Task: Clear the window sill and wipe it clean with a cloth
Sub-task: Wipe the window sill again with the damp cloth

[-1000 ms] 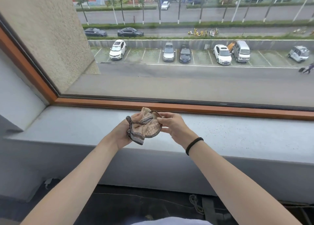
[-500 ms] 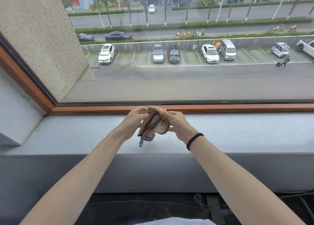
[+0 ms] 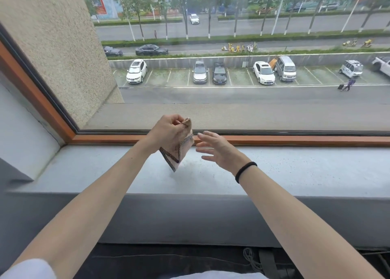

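Here left hand [image 3: 168, 129] pinches cloth [image 3: 179, 150] above sill [image 3: 105, 169]; right hand [image 3: 217, 150] spread.

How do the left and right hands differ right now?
The left hand pinches the cloth, which dangles from it; the right hand is open with fingers spread and holds nothing. The left hand sits higher than the right. The right wrist wears a black band; the left is bare. Both hover over the sill.
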### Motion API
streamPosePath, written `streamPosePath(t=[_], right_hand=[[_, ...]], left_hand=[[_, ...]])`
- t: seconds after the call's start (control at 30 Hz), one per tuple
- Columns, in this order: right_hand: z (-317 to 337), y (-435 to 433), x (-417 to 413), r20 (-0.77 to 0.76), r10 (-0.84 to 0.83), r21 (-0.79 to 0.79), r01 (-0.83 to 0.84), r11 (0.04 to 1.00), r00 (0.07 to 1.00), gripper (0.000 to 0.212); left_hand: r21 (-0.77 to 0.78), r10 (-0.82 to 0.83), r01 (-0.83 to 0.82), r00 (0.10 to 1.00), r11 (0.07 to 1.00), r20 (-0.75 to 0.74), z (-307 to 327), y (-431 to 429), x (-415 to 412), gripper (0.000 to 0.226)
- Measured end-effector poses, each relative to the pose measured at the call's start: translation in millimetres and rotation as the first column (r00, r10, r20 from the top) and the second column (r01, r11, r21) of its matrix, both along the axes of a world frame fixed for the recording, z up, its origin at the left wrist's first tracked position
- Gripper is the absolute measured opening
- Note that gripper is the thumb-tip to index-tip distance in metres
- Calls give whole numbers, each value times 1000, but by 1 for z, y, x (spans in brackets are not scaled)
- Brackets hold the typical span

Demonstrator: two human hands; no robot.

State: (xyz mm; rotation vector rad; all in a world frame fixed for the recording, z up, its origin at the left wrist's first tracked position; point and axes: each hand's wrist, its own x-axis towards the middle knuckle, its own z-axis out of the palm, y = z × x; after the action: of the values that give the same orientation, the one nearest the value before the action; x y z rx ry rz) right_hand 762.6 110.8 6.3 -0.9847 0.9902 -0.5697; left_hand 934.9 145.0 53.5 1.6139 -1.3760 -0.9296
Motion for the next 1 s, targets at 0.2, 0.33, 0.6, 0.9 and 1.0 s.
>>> streamPosePath(t=[0.2, 0.33, 0.6, 0.9, 1.0], right_hand=[[-1, -2, 9, 278, -110, 80, 91, 993, 954, 38], [-3, -5, 2, 291, -154, 36, 150, 988, 944, 32], [-1, -1, 10, 312, -265, 188, 214, 959, 912, 14], [-14, -2, -12, 233, -297, 149, 268, 952, 926, 30], [-14, -1, -13, 70, -229, -3, 229, 973, 971, 30]], left_hand=[[56, -167, 195, 933, 979, -318, 9, 8, 0, 8], [88, -175, 204, 950, 975, -258, 10, 10, 6, 9], [95, -205, 210, 977, 973, -60, 6, 14, -1, 6], [105, 101, -81, 976, 991, -195, 2, 9, 15, 15], [62, 30, -22, 991, 998, -132, 5, 7, 13, 14]])
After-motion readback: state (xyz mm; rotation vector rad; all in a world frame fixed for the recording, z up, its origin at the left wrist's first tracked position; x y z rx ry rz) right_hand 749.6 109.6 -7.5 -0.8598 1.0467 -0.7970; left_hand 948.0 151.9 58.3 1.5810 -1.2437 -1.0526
